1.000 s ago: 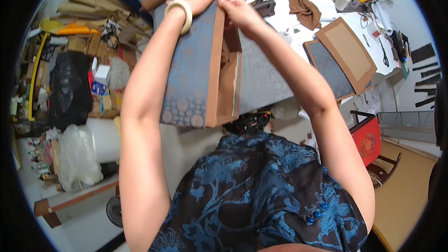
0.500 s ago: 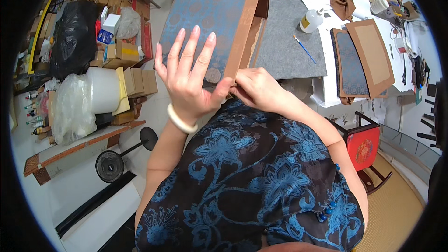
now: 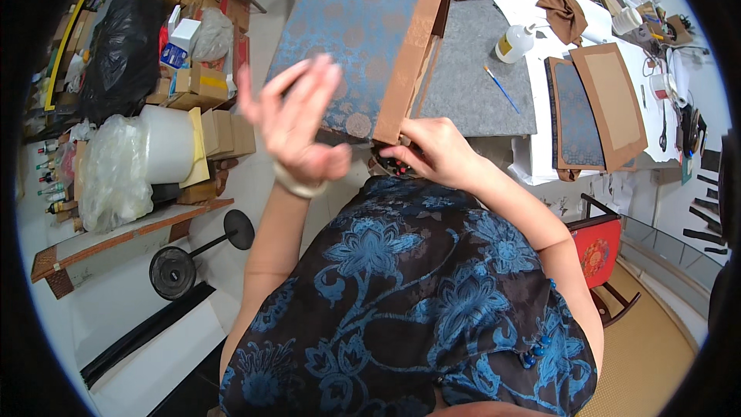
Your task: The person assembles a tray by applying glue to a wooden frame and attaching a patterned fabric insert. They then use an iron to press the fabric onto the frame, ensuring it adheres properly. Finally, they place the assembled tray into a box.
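Observation:
A large panel [image 3: 340,38] covered in blue-grey patterned fabric stretches away from me at the table's near edge. Along its right side runs a brown fabric border [image 3: 409,69]. My right hand [image 3: 436,147] is closed at the border's near lower corner, thumb and fingers pinched together there; the exact hold is partly hidden. Over the panel's near left part my left hand [image 3: 297,123] is raised, blurred, with its fingers stretched apart and nothing in them. A pale bangle [image 3: 299,187] circles that wrist.
On the grey table mat [image 3: 471,46] lie a blue-handled brush [image 3: 502,89] and a white bottle [image 3: 515,43]. Brown-bordered boards [image 3: 610,104] rest to the right. A red-seated chair [image 3: 598,251] stands right of me, cardboard boxes [image 3: 202,85] at left.
My left hand has lifted off the panel and shifted slightly left and down. My right hand has moved a little right and nearer me, still at the border's corner.

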The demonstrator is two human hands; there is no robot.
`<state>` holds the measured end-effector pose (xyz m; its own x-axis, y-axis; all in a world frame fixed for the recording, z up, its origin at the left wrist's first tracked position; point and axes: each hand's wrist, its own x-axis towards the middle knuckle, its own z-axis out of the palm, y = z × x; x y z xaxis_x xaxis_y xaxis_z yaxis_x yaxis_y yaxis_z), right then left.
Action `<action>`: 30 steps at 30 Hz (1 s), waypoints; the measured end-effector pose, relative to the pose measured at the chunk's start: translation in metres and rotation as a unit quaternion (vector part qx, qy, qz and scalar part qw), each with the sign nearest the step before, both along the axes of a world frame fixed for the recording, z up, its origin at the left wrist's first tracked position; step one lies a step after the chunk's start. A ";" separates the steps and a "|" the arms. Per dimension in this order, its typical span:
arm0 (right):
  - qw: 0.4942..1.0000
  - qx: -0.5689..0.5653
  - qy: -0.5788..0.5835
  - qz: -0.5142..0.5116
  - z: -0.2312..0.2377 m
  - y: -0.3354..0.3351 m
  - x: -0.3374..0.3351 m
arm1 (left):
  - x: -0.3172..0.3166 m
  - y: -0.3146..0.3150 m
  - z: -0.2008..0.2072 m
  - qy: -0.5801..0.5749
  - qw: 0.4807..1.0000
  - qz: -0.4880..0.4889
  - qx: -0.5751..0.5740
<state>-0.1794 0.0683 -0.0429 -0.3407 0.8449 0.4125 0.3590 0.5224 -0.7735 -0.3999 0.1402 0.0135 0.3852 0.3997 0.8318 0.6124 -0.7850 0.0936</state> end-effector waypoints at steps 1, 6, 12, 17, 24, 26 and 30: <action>1.000 -0.001 0.006 -0.029 -0.007 -0.003 0.001 | -0.011 0.002 -0.001 -0.036 0.999 -0.009 -0.009; 0.998 -0.015 -0.048 -0.049 -0.071 -0.008 -0.016 | -0.094 0.001 -0.195 -0.363 0.861 -0.056 -0.351; 0.997 0.012 -0.026 -0.074 -0.069 0.021 -0.031 | -0.041 0.022 -0.177 -0.403 0.811 -0.144 -0.399; 0.990 0.013 0.030 -0.136 0.030 0.113 -0.024 | -0.023 0.079 -0.022 -0.355 0.853 -0.087 -0.373; 0.906 -0.272 0.311 -0.094 0.029 0.213 -0.002 | -0.018 0.158 -0.013 -0.218 0.873 -0.027 -0.436; 0.883 -0.318 0.328 -0.109 -0.007 0.228 0.003 | -0.015 0.168 -0.032 -0.207 0.850 -0.005 -0.485; 0.887 -0.305 0.339 -0.076 -0.046 0.236 0.014 | -0.014 0.165 -0.053 -0.242 0.804 -0.070 -0.538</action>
<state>-0.1657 0.3047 -0.0889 -0.0517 0.9962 -0.0705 -0.2669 -0.0818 -0.9603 -0.4142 0.3054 -0.0391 0.2244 0.9694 0.0994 0.2123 -0.1482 0.9659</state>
